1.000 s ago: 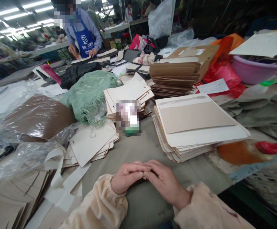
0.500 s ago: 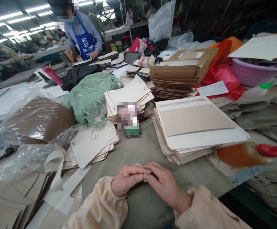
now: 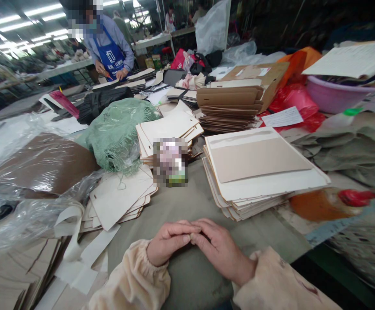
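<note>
My left hand [image 3: 168, 242] and my right hand [image 3: 221, 248] meet over the grey-green cloth [image 3: 193, 202] at the table's front. Their fingers are closed together, with the right fingertips lying over the left ones and the thumbs touching. No object shows in either hand. Beyond my right hand stands a stack of white boards [image 3: 268, 185] with a beige sheet [image 3: 258, 159] on top. A smaller pile of cream panels [image 3: 119, 196] lies to the left. A pixelated item [image 3: 170, 161] leans by another panel stack [image 3: 168, 125] straight ahead.
Plastic-wrapped brown material [image 3: 48, 163] and a green bundle [image 3: 119, 129] fill the left. Brown boards [image 3: 229, 103] are stacked behind. An amber bottle with a red cap [image 3: 323, 206] lies at right, below a purple basin [image 3: 332, 94]. A person in a blue apron [image 3: 111, 56] works at the far side.
The view has shifted slightly, so most things sit a little further left. My hands stay joined in the same pose. The co-worker's hands have moved a little.
</note>
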Motion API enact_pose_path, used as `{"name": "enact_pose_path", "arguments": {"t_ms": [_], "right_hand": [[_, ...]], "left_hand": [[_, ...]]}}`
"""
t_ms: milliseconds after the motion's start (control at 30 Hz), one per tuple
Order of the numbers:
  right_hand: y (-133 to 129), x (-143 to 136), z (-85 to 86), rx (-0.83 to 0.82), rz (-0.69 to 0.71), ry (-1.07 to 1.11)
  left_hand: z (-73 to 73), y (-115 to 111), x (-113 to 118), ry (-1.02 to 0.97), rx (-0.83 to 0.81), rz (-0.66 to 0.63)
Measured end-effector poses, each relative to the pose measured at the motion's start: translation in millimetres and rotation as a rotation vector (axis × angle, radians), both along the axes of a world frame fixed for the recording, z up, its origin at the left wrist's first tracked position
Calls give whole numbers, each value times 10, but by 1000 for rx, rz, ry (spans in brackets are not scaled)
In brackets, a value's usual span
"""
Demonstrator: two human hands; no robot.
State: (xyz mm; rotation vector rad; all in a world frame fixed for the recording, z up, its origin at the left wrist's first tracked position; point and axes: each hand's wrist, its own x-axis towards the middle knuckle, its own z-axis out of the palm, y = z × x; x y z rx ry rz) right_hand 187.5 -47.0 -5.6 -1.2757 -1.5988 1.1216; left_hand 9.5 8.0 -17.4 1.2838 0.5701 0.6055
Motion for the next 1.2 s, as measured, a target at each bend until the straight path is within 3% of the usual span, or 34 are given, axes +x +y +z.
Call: {"name": "enact_pose_path", "arguments": {"t_ms": [1200], "right_hand": [[3,4,-6,-12,14,9]], "left_hand": [[-21,-12,-2,-49,-61,-7]]}}
